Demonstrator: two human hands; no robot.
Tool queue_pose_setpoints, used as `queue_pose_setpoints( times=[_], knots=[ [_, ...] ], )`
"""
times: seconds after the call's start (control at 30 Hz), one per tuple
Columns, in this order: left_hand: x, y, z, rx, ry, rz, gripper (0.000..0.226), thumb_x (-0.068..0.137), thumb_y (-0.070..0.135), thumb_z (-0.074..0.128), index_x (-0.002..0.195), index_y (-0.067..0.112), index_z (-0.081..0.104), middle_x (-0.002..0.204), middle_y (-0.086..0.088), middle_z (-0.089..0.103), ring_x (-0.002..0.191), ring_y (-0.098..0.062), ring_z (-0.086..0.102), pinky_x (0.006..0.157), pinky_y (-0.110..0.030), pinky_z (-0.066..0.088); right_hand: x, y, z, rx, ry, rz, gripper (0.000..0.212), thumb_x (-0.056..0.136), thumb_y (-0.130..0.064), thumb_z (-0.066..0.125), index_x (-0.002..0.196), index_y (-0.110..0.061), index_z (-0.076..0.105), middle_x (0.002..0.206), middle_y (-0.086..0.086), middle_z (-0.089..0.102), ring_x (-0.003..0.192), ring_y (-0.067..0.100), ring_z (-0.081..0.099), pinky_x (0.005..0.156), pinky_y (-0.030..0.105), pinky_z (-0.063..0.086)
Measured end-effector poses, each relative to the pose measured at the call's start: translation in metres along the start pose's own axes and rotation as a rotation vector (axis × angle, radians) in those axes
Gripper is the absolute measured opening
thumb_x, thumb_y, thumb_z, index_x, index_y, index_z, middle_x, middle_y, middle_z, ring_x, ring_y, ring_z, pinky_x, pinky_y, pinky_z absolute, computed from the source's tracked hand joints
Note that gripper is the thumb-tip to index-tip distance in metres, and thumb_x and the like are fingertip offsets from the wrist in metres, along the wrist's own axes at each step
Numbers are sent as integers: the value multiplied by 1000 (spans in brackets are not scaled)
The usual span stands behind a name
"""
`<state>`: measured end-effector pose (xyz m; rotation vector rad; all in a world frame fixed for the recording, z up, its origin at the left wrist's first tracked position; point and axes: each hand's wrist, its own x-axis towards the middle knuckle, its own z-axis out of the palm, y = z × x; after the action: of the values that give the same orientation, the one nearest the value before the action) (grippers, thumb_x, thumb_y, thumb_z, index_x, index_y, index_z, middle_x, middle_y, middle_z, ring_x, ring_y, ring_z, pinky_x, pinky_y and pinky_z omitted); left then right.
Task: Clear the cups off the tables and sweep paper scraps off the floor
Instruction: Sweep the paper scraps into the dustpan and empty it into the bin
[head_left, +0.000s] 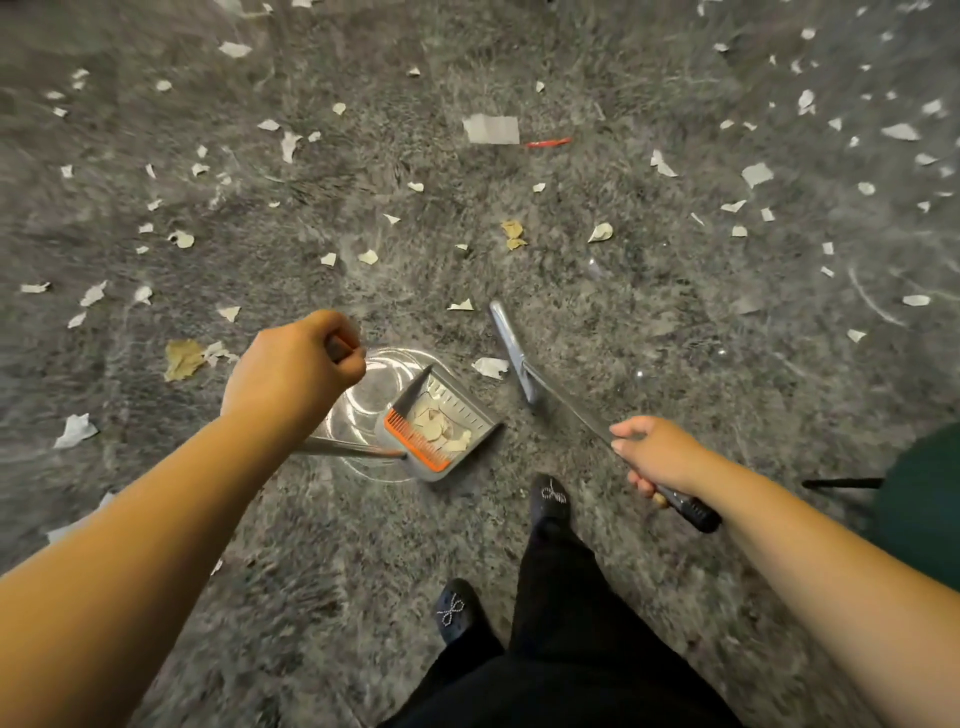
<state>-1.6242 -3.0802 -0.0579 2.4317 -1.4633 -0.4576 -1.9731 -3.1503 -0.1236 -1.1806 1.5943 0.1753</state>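
At frame centre a dustpan (447, 421) handle was gripped by the left hand (291, 364), a broom (519, 358) by the right hand (660, 457); scraps (491, 129) were judged feather-light, easily scattered.

Even, soft light | floor (156, 597) motion-blurred (worst at edges) | wide-angle bending

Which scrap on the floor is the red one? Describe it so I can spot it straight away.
Start at the grey dustpan with the orange comb edge, held by the left hand. Look straight up the picture to the large white rectangular paper. Just right of it lies the red scrap, a thin strip, the only red piece among white and tan scraps.
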Motion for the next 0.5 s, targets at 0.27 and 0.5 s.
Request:
queue_pose_setpoints(
  times=[0.27, 0.5],
  knots=[
    [77, 16, 3, 87, -32, -14, 11, 83, 33, 69, 80, 34, 58, 67, 10, 59, 70, -22, 56, 57, -30, 43, 108, -71, -64, -102, 16, -21, 35, 100, -16, 46, 135, -13, 45, 56, 11, 50, 38, 17, 42, 36, 18, 34],
    [130, 22, 10, 114, -58, -96, 13, 79, 32, 71, 77, 33, 57, 62, 13, 56, 66, -23, 58, 60, -37, 53, 186, -136, -103, -325, -42, -54, 31, 100, -15, 47, 129, -9, 47, 49, 11, 51, 39, 20, 46, 34, 18, 35]
  ],
)
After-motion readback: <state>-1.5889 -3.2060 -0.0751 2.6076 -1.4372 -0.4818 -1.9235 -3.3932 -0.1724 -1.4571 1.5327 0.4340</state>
